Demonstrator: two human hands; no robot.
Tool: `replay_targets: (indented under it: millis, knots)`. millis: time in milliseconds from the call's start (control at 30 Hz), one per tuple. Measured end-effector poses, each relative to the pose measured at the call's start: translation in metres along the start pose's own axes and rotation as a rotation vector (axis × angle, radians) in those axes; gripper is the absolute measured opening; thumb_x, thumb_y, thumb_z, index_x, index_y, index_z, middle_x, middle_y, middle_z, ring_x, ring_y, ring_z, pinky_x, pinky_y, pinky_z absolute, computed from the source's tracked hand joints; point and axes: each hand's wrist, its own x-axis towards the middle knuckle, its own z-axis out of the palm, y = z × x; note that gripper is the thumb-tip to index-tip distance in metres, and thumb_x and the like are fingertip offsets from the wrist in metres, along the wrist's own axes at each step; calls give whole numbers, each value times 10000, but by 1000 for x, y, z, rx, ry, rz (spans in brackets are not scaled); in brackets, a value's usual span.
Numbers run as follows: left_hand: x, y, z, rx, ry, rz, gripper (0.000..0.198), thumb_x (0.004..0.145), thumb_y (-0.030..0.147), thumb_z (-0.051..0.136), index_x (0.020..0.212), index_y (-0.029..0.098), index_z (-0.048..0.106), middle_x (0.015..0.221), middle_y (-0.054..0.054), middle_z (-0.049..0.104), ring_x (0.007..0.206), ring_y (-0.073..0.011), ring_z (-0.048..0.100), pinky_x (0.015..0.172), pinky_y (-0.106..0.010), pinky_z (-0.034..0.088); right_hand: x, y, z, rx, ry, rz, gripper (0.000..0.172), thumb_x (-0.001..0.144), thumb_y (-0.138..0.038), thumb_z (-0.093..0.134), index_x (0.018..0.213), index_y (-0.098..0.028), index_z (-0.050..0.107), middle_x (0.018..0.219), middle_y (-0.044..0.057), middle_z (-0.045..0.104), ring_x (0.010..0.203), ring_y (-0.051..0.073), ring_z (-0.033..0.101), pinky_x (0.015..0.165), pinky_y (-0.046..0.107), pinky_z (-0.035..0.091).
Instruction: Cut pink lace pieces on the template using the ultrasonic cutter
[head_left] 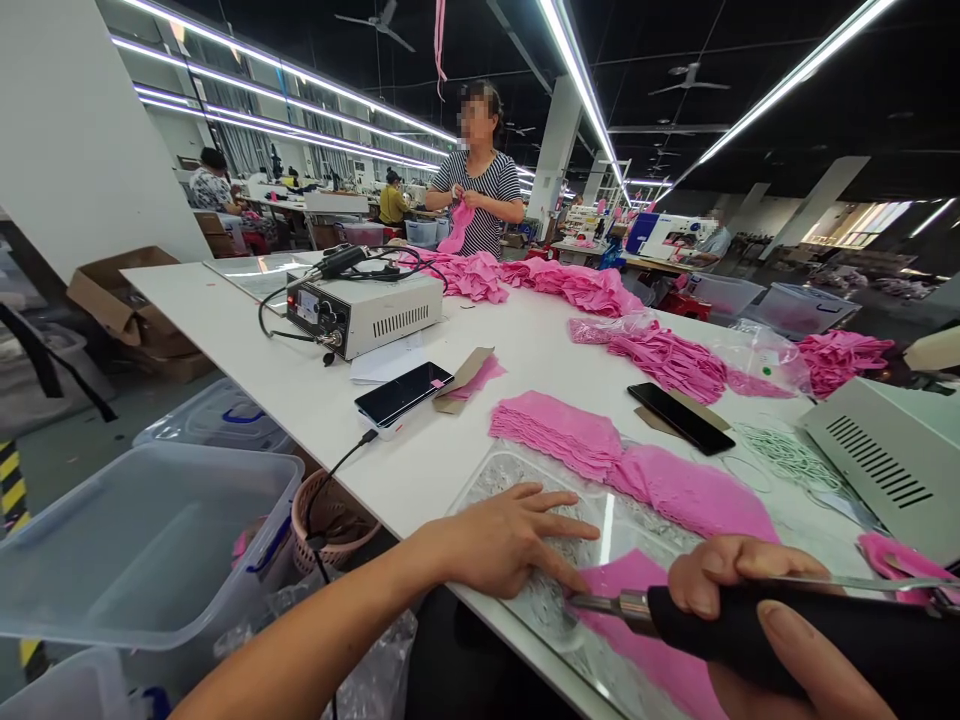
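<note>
My right hand [750,610] is wrapped round a black-handled tool [750,630] with a narrow metal tip, perhaps an ultrasonic hand welder. The tip meets the edge of a pink fabric piece [637,600] on a clear plastic sheet [487,480]. A thin metal strip also runs along my right fingers; its kind is unclear. My left hand [510,540] lies flat with fingers spread over the sheet, one fingertip at the fabric's edge beside the tip. Just beyond both hands is a fanned stack of pink fabric pieces [555,430].
A control box [397,310] with cables stands on the white table [420,470]. Phones [405,392] lie nearby, and pink fabric heaps [562,285] line the far side. Another box [885,460] is at right. Plastic bins [165,540] stand left; a person [480,190] handles pink fabric opposite.
</note>
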Motion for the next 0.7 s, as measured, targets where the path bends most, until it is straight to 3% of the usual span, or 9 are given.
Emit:
replay_targets:
  millis: [133, 333, 533, 700]
  knots:
    - [0, 0, 0, -4, 4, 10, 546, 787, 18, 462, 1214, 282, 676, 1507, 10, 425, 1463, -268, 244, 1155, -471, 262, 1, -1, 3, -28, -51, -36, 153, 763, -249, 728, 742, -214, 581, 679, -5, 559, 553, 144, 577, 548, 283, 571]
    - [-1, -1, 0, -42, 12, -1, 606, 729, -16, 443, 1203, 279, 677, 1506, 20, 425, 1462, -252, 249, 1165, -467, 262, 2, -11, 9, 32, -8, 18, 132, 726, -176, 733, 735, -212, 607, 683, -6, 563, 555, 137, 590, 551, 263, 569]
    - [-6, -5, 5, -152, 250, -51, 600, 632, -79, 389, 1014, 231, 733, 1404, -12, 549, 1405, -232, 379, 1119, -429, 381, 10, -11, 2, 118, 156, 10, 162, 652, -181, 765, 717, -204, 618, 706, -15, 543, 534, 119, 569, 547, 266, 554]
    - [-7, -3, 3, -144, 260, 7, 604, 588, -86, 398, 962, 233, 748, 1394, -9, 559, 1393, -239, 397, 1115, -427, 382, 8, 3, -3, 143, 80, 20, 103, 765, -242, 738, 813, -224, 649, 790, -1, 540, 607, 130, 587, 607, 293, 557]
